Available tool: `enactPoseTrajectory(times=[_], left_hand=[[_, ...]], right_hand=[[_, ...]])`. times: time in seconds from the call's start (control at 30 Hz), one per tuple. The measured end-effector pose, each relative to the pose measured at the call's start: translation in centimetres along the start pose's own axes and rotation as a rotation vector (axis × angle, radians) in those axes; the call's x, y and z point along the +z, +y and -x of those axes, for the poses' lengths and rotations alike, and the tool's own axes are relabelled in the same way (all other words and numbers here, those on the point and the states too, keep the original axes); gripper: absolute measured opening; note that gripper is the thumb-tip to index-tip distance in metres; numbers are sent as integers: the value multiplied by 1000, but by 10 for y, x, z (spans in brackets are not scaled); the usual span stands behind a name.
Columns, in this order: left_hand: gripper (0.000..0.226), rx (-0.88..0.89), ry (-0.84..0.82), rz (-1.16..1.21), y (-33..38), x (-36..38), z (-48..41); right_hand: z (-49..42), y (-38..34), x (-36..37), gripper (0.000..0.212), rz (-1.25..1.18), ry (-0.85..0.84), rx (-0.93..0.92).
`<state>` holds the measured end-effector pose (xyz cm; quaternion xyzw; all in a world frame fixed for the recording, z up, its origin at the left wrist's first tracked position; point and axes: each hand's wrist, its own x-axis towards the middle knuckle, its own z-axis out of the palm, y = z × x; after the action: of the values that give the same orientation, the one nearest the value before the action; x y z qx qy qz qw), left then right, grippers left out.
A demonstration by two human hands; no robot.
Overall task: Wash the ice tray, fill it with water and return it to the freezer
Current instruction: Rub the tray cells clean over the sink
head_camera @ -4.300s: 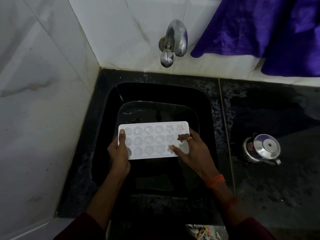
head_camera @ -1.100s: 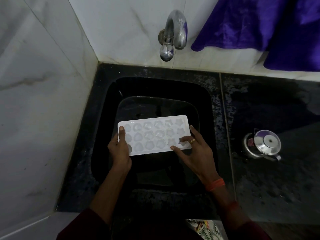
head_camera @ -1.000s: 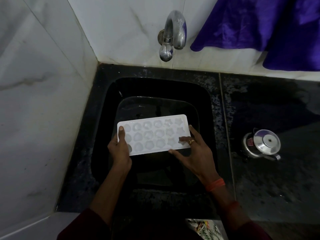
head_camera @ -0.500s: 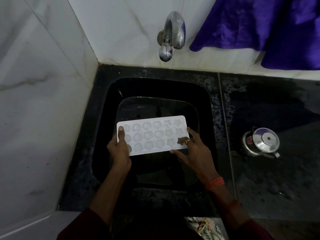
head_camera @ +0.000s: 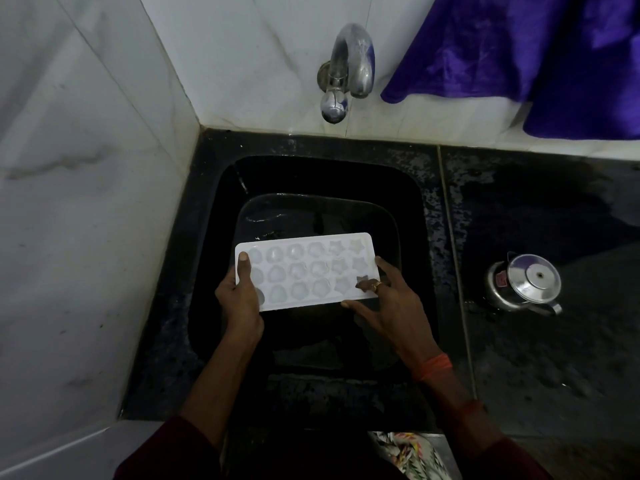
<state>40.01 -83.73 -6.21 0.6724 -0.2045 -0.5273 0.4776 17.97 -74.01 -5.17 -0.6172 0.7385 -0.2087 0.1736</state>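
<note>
a: where's the ice tray (head_camera: 304,271) just now?
b: held about level over the sink (head_camera: 429,216), straight out in front of the tap (head_camera: 349,67) and nearer the person than the spout. no water shows falling from the tap.
a: and the hands?
b: the left hand (head_camera: 239,299) grips the tray end that lies to the tap's left, thumb flat on top and the other fingers tucked beneath. the right hand (head_camera: 388,303) has the end to the tap's right. its thumb is against the near edge, its forefinger along the short edge, and one bent finger (the one with the ring) is dipped into a star-shaped corner cell.
a: so, washing?
b: that's my read: rubbing out the cells one by one. i can't tell whether they hold water or are only wet.
a: what's left?
b: a rinse, most likely, then the filling, then the carry to the freezer, which isn't in view. i'd put it in the first third of the job.
a: anything else about?
b: a steel kettle (head_camera: 526,285) stands on the wet tabletop (head_camera: 554,375), well off to the tap's right. a purple cloth (head_camera: 519,46) hangs just right of the tap.
</note>
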Motion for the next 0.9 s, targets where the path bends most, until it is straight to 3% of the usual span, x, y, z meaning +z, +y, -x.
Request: enactPoseTrajectory(times=[0.27, 0.53, 0.73, 0.9], left_hand=[[38, -15, 19, -11, -2, -1, -2], [29, -20, 12, -11, -3, 1, -1], [27, -7, 8, -37, -5, 2, -3], [28, -14, 4, -26, -6, 2, -5]], right_hand=[[-2, -3, -7, 45, 64, 67, -31], [1, 3, -4, 45, 44, 88, -33], [1, 6, 0, 56, 68, 8, 22], [-2, 2, -3, 50, 16, -32, 48]])
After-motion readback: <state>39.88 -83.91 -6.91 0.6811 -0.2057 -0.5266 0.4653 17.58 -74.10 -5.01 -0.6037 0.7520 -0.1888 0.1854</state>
